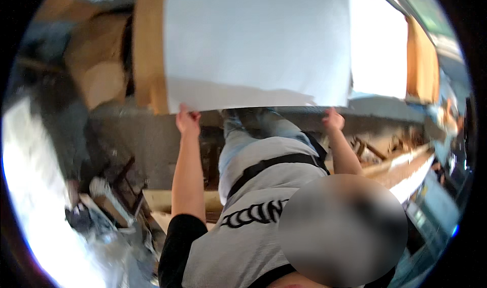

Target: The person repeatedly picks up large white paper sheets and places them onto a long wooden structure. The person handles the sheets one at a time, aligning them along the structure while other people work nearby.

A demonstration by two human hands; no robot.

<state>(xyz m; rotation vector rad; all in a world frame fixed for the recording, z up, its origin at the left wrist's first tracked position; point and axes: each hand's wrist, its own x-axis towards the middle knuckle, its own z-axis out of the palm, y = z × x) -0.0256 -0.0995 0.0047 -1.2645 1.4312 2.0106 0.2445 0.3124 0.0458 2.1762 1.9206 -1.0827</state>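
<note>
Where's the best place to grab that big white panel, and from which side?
Probably the bottom edge near its two corners, coming from below: the white panel is wide and flat, and the left hand and right hand grip there, spread apart.

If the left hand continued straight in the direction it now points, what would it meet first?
The left hand already grips the lower edge of the large white flat panel and points up along it. Going on, it would meet only that panel's surface, probably; depth is unclear here.

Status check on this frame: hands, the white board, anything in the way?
Left hand and right hand each grip the lower edge of the white board. Board raised, covering a wooden frame. Nothing blocking in view.
</note>
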